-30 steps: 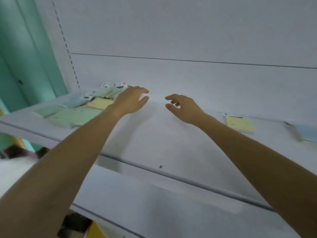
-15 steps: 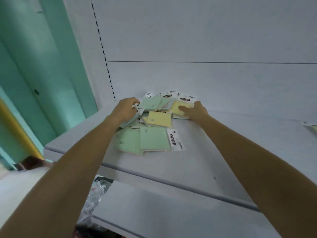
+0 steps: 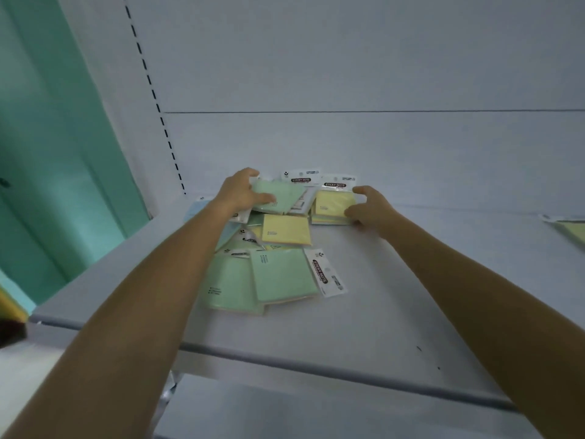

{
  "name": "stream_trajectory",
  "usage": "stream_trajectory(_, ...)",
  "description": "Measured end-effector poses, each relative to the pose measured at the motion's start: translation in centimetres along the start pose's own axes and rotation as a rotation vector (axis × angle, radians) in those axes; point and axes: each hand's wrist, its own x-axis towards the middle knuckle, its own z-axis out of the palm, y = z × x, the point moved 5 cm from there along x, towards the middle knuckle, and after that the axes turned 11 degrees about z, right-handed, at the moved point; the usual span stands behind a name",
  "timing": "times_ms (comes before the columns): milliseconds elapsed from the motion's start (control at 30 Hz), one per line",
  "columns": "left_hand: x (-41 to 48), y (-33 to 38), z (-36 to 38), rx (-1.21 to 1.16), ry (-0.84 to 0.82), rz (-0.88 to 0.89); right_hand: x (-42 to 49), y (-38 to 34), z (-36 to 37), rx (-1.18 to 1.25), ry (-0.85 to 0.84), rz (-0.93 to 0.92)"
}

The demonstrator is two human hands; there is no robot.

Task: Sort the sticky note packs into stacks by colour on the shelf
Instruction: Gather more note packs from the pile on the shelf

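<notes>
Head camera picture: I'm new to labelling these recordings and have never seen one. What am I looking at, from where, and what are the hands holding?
There is no robot here. A person wears a wide-angle camera on the head, so you look forward and down along both bare forearms at a white shelf. On it lies a loose pile of sticky note packs in clear wrappers, green and yellow mixed, with a light blue one at the pile's left edge. The left hand grips a green pack at the back of the pile. The right hand closes around a yellow pack that sits on top of others. Another pack lies apart at the far right edge.
</notes>
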Motion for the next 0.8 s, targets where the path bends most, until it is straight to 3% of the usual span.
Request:
stream_trajectory(133, 0.6, 1.9, -0.9, -0.105, 0.105, 0.147, -0.2, 0.1, -1.4, 0.054, -0.046, 0.008)
stream_trajectory(233, 1.1, 3.0, -0.8, -0.09, 0.057, 0.218, -0.6, 0.5, -2.7, 0.038, -0.066, -0.022)
stream_trajectory(467, 1.7, 3.6, 0.3, -0.144, 0.015, 0.13, -2.7, 2.2, -5.1, 0.011, -0.016, -0.104)
stream_trajectory(700, 0.7, 5.3, 1.7, -0.023, 0.013, 0.247, -4.2, 3.7, -6.3, 0.094, -0.006, -0.117)
stream_trajectory(800, 0.4, 6.4, 1.7, -0.199, 0.112, 0.255, -5.0, 4.4, -7.3, 0.131, 0.02, -0.119)
